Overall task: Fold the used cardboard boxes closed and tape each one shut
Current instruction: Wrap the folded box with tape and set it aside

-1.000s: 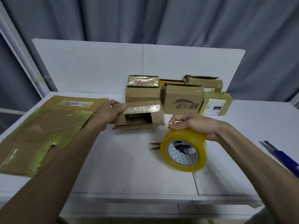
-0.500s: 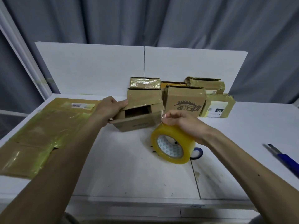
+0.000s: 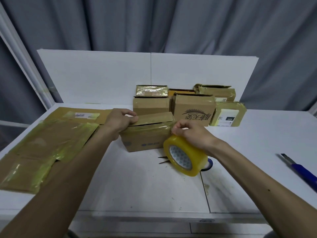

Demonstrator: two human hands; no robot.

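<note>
The box [image 3: 145, 136] I am working on sits just left of the frame's centre, upright on the table [image 3: 137, 186]. Its top flap [image 3: 154, 118] is folded over but not quite flat, with a dark gap showing under its near edge. My left hand [image 3: 118, 121] lies on the flap's left end, fingers stretched out and pressing down, grasping nothing. My right hand [image 3: 192, 133] is curled over the tape roll [image 3: 186, 155] at the box's right corner, fingertips pinching where the loose end seems to be.

To do this well, I judge I should press the flap fully shut first. Then I should stick the tape end onto the right side wall and draw the roll leftward along the seam with steady tension, so it does not wrinkle. The scissors [image 3: 163, 159] lie half hidden behind the roll, close enough for the cut.

A blue logo [image 3: 151, 144] on the box's front is too blurred to read. In the upper middle stands a cluster of other boxes. One box [image 3: 194, 109] carries a dark feathered emblem with characters I cannot make out. To its right, a labelled box [image 3: 229, 114] shows "031" on a dark patch. The flattened cardboard [image 3: 42, 140] at left has a white label whose text is illegible. A blue knife [image 3: 300, 167] lies at the right edge.
</note>
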